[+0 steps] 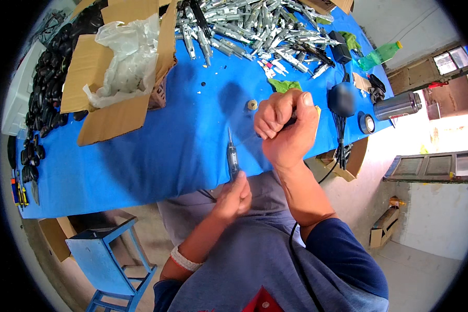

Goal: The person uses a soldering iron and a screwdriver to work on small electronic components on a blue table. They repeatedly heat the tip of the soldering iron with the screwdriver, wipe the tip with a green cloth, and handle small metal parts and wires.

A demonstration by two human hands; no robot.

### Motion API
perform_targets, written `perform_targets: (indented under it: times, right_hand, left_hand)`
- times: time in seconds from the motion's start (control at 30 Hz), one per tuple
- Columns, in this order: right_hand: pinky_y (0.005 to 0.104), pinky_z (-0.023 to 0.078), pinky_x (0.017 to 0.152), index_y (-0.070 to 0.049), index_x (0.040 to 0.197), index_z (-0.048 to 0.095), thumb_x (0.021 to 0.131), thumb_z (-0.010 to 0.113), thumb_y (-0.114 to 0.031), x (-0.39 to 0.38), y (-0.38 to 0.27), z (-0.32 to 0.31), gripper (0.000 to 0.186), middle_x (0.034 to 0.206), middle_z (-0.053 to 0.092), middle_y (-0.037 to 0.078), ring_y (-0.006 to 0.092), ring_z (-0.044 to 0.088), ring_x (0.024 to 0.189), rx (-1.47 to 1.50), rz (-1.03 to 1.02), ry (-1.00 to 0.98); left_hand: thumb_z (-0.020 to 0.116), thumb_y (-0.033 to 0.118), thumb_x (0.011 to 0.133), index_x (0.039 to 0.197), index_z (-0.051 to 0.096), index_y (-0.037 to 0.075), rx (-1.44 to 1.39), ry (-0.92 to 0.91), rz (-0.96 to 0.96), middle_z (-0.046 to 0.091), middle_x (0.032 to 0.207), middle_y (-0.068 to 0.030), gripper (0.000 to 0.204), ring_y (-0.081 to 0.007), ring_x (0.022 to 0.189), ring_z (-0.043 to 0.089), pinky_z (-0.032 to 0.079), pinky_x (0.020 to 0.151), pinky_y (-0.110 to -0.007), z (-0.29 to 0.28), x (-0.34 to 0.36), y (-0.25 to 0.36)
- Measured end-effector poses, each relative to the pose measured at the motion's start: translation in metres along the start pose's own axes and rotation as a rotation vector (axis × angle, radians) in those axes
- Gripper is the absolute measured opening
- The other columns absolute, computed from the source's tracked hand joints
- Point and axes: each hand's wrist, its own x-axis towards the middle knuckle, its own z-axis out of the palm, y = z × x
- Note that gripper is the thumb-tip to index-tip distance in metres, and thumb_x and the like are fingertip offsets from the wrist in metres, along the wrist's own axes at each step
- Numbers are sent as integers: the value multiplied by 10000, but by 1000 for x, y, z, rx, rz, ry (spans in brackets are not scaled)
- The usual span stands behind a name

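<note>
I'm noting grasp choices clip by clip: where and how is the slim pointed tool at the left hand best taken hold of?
Probably by the thick rear body of the slim pointed tool, coming from the person's side. Its thin tip points away across the table, and the body is wider toward the left hand, which holds that end.

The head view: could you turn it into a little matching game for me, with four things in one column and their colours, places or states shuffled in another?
Things:
1. Slim pointed tool
2. Chair
3. See-through bottle
4. Large cardboard box

Descriptions:
A. Green, with a yellow cap
B. Open, with clear plastic inside
C. Held in the left hand
D. Blue, at the lower left

Pairs: 1-C, 2-D, 3-A, 4-B
</note>
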Motion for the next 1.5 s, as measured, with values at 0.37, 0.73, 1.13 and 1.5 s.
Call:
perform_targets:
  times: [0.37, 0.73, 1.13, 1.5]
  right_hand:
    - [258, 235, 352, -85, 528, 361, 944, 393, -355, 14, 3, -5, 496, 436, 342, 20, 105, 256, 356, 38, 78, -302]
    - [254, 280, 380, -60, 670, 382, 952, 383, -404, 9, 2, -5, 445, 504, 393, 33, 104, 325, 412, 46, 59, -422]
    - [276, 307, 443, -92, 678, 352, 945, 386, -423, 1, 4, 9, 427, 602, 363, 33, 133, 336, 507, -106, -30, 62]
    - [259, 236, 363, -102, 498, 330, 883, 453, -416, 21, 5, -7, 512, 430, 351, 8, 118, 277, 342, 40, 128, -415]
  left_hand:
    - [345, 541, 955, 650, 349, 134, -25, -42, -44, 313, 459, -14, 508, -122, 381, 278, 240, 366, -272, -4, 2, 1]
    - [354, 549, 949, 653, 353, 132, -54, -20, -63, 299, 460, -8, 511, -115, 368, 258, 233, 365, -264, -1, -4, 7]
    - [342, 562, 945, 635, 353, 132, -8, -20, -39, 315, 453, -6, 531, -115, 371, 274, 238, 368, -257, -4, -1, 6]
    - [364, 560, 940, 633, 339, 128, -56, -30, -82, 302, 452, -16, 530, -119, 376, 277, 220, 364, -265, -3, -1, 2]
